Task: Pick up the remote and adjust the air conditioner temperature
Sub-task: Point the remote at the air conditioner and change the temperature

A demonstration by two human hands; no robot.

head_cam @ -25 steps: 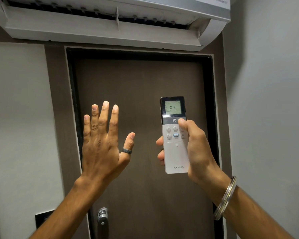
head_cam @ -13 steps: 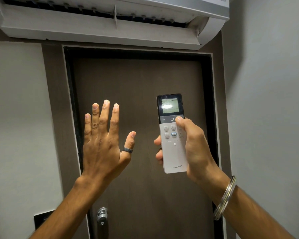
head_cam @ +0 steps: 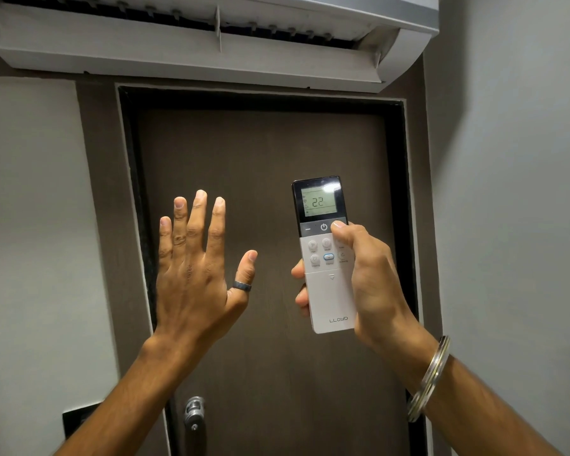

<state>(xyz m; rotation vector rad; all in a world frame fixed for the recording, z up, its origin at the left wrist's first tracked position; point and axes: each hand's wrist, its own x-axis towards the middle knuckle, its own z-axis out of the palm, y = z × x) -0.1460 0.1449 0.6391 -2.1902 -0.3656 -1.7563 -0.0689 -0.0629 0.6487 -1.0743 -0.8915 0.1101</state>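
Where it read 21, the remote (head_cam: 326, 258) gripped by the right hand (head_cam: 372, 278) reads 22; left hand (head_cam: 191, 274) stays spread.

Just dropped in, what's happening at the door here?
A person stands before a brown door, under a wall air conditioner. The right hand holds a white remote upright, thumb on the dark strip right of the power button. Its screen reads 22. The left hand is raised beside it, open, fingers spread, holding nothing.

Dark thumb ring (head_cam: 242, 286), silver wrist bangles (head_cam: 429, 379)
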